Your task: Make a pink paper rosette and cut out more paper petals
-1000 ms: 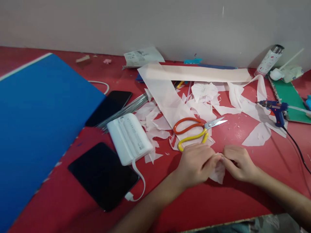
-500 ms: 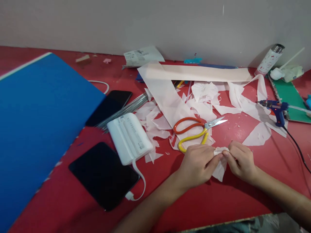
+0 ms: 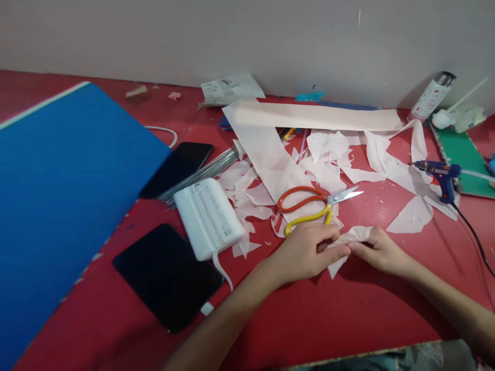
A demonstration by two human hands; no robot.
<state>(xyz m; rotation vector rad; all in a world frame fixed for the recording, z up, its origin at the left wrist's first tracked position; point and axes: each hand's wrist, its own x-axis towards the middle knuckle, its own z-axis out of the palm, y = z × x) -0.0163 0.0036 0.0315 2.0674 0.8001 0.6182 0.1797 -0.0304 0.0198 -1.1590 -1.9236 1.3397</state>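
The left hand [image 3: 303, 252] and right hand [image 3: 381, 252] meet over a tissue scrap [image 3: 350, 235], a crumpled pale pink piece lying just below the scissors [image 3: 309, 206] and held a little above the red table [image 3: 278, 330]. One ragged corner of it hangs down between the hands.

The left fingers are curled in and closed, with the thumb lying along the scrap's near edge, pressing it against them. The right thumb and fingertips come together in a narrow pinch on the scrap's other end. Neither hand is spread open, and both have hold of the same piece. Exactly how many fingers bear on it is hidden behind the hands.

The step in hand looks like working this one scrap between both pinches, gathering it into folds. The next move calls for light, even fingertip pressure, since thin tissue creases and tears easily.

The left hand's knuckles sit just beside the scissors' yellow handle, and the blades point away from the hands. Beyond the scissors lie a long tissue strip [image 3: 270, 159] and loose scraps. Left of them are a white power bank [image 3: 209, 219] and a black tablet [image 3: 166, 278]; right of them is a blue glue gun [image 3: 436, 172].
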